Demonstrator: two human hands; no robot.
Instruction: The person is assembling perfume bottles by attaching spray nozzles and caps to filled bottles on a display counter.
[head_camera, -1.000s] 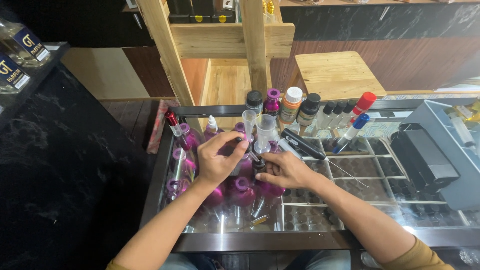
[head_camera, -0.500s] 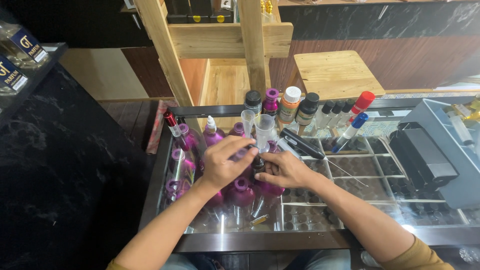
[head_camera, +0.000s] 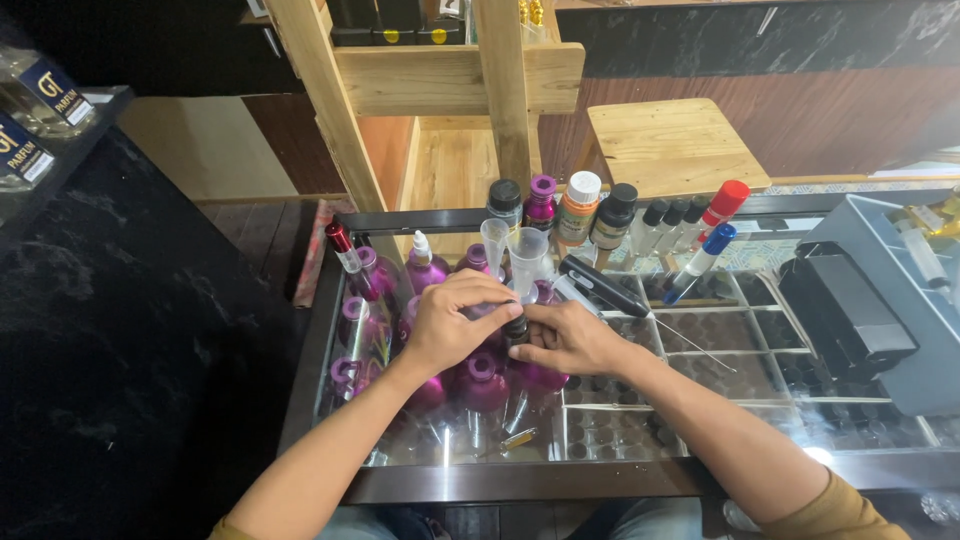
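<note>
A small dark bottle (head_camera: 516, 331) stands on the glass counter top (head_camera: 700, 390) between my two hands. My right hand (head_camera: 572, 338) grips its body from the right. My left hand (head_camera: 452, 322) has its fingertips pinched on the bottle's black cap. Just behind the bottle stand a clear funnel (head_camera: 527, 256) and a clear measuring tube (head_camera: 494, 243). Magenta bottles (head_camera: 482, 381) stand around and under my hands.
At the counter's back edge stands a row of bottles: black-capped (head_camera: 505, 203), purple (head_camera: 541, 202), orange with white cap (head_camera: 579, 208). Red-capped (head_camera: 722, 207) and blue-capped (head_camera: 700, 262) syringes lean right of them. A black box (head_camera: 845, 318) and grey tray (head_camera: 905, 290) sit far right.
My left hand has come down from beside the measuring tube onto the top of the small bottle and closed its fingertips on the cap. My right hand has stayed on the bottle.
</note>
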